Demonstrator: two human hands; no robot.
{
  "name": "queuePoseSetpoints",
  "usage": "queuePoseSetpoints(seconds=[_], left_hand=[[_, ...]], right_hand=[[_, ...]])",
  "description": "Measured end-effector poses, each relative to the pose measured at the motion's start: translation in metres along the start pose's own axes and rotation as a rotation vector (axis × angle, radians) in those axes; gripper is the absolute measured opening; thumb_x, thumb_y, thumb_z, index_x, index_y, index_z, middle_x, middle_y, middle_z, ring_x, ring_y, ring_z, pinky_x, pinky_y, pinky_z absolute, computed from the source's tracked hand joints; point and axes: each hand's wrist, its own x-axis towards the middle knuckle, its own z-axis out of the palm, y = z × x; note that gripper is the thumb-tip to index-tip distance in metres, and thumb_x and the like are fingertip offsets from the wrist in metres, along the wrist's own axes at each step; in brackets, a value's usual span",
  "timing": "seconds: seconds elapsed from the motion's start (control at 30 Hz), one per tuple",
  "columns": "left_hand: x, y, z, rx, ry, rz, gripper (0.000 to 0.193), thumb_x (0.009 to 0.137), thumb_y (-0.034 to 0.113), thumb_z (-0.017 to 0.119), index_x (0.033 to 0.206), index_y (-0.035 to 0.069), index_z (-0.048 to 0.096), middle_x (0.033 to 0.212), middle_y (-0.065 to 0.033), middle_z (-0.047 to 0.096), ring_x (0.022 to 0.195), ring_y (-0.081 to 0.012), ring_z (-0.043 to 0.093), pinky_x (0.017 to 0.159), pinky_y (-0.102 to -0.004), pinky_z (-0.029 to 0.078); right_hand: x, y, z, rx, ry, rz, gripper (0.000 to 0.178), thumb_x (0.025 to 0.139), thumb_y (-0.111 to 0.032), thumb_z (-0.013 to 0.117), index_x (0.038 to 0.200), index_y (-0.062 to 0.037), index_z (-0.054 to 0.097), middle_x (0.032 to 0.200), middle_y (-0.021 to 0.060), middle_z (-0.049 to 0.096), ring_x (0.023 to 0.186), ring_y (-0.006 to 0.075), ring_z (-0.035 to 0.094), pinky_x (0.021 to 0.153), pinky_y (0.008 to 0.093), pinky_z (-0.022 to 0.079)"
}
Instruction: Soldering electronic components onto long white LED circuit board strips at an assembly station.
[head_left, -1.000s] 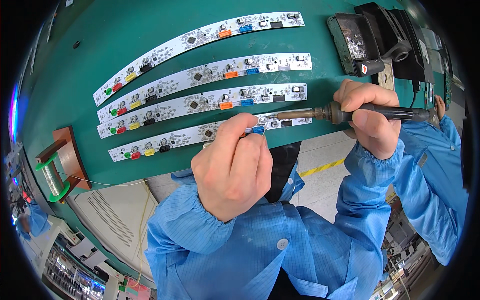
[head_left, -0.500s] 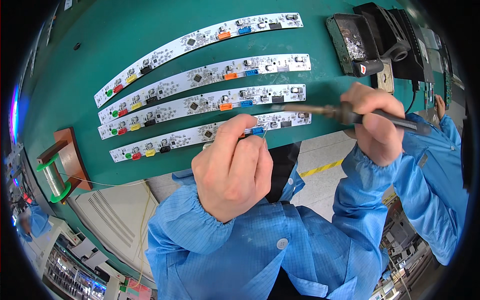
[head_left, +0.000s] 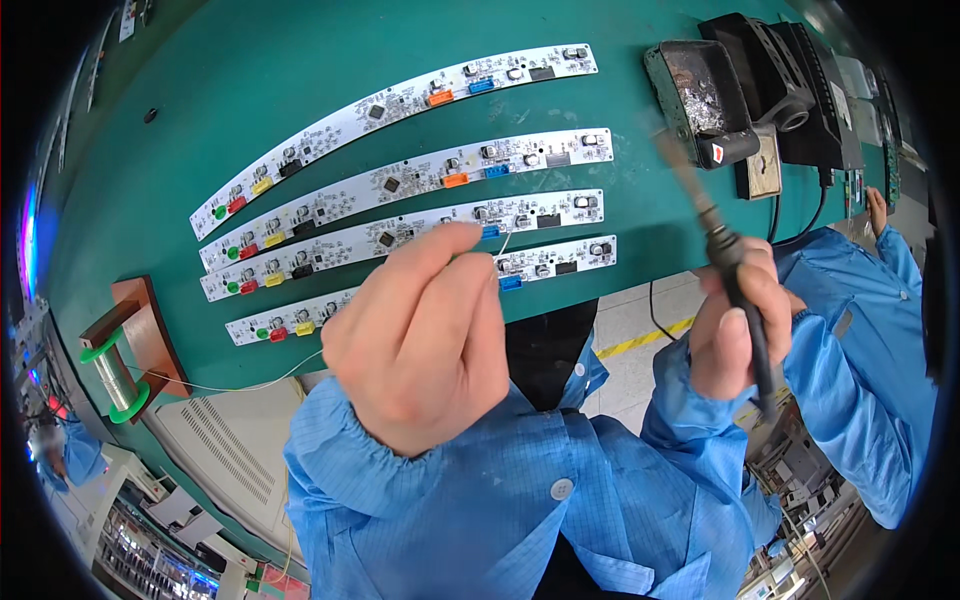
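Observation:
My left hand [head_left: 420, 345] is closed in a pinch over the nearest curved white circuit board [head_left: 590, 255], hiding its middle. A thin solder wire [head_left: 503, 243] sticks out past its fingertips, beside a blue connector. To the right, my right hand [head_left: 740, 325] is wrapped round the dark handle of a soldering iron [head_left: 718, 228]. The iron slants up and left, its blurred tip off the boards and near the metal tray. Farther off lie a second board [head_left: 565, 205], partly behind my left hand, and others beyond it, with green, red, yellow, black, orange and blue connectors.
A solder spool [head_left: 115, 378] with green flanges sits on a brown stand [head_left: 150, 340] at left. A metal tray [head_left: 690, 105] with solder scraps, a sponge holder [head_left: 763, 165] and a black iron stand [head_left: 770, 60] are at far right. Another person's blue sleeve [head_left: 850, 310] is close by.
My right hand has lowered, and the soldering iron has swung from nearly level over the boards to slanting up toward the tray. My left hand has shifted left. The boards sit slightly lower in view.

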Motion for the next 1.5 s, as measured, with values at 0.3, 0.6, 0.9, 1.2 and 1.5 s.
queuePoseSetpoints(seconds=[0.3, 0.6, 0.9, 1.2, 1.5], left_hand=[[0.000, -0.003, 0.013, -0.004, -0.032, -0.037, 0.020, 0.067, -0.004, 0.074, 0.081, 0.002, 0.062, 0.098, -0.0137, 0.070, 0.070, -0.0262, 0.070, 0.056, -0.0330, 0.056], [-0.003, -0.005, 0.016, 0.012, -0.038, -0.033, 0.018, 0.068, -0.003, 0.075, 0.081, 0.002, 0.064, 0.099, -0.0130, 0.069, 0.069, -0.0242, 0.070, 0.053, -0.0324, 0.054], [-0.004, -0.004, 0.015, 0.011, -0.050, -0.030, 0.017, 0.069, -0.003, 0.075, 0.082, 0.001, 0.064, 0.100, -0.0135, 0.068, 0.069, -0.0243, 0.070, 0.052, -0.0326, 0.054], [-0.003, -0.003, 0.015, 0.009, -0.056, -0.043, 0.016, 0.070, -0.003, 0.075, 0.081, 0.001, 0.064, 0.100, -0.0133, 0.067, 0.068, -0.0240, 0.069, 0.052, -0.0330, 0.054], [-0.003, -0.002, 0.014, -0.009, -0.057, -0.043, 0.015, 0.070, -0.003, 0.074, 0.081, 0.001, 0.064, 0.101, -0.0133, 0.067, 0.069, -0.0240, 0.069, 0.053, -0.0326, 0.054]], right_hand=[[0.056, 0.012, 0.004, 0.367, -0.314, 0.437, 0.030, 0.070, -0.010, 0.060, 0.093, 0.0062, 0.071, 0.076, 0.0102, 0.061, 0.069, 0.0153, 0.048, 0.064, 0.0311, 0.037], [0.063, 0.013, 0.007, 0.387, -0.265, 0.658, 0.034, 0.068, -0.010, 0.058, 0.094, 0.0065, 0.072, 0.084, 0.0116, 0.070, 0.069, 0.0131, 0.057, 0.062, 0.0255, 0.043], [0.072, 0.017, 0.006, 0.448, -0.284, 0.745, 0.037, 0.068, -0.012, 0.058, 0.096, 0.0079, 0.073, 0.079, 0.0124, 0.070, 0.063, 0.0139, 0.057, 0.059, 0.0268, 0.046], [0.072, 0.018, 0.005, 0.460, -0.285, 0.731, 0.036, 0.068, -0.010, 0.058, 0.095, 0.0077, 0.073, 0.082, 0.0139, 0.071, 0.065, 0.0153, 0.058, 0.060, 0.0274, 0.047], [0.067, 0.020, 0.004, 0.471, -0.266, 0.706, 0.034, 0.069, -0.012, 0.059, 0.094, 0.0076, 0.072, 0.084, 0.0151, 0.069, 0.066, 0.0162, 0.057, 0.060, 0.0282, 0.046]])
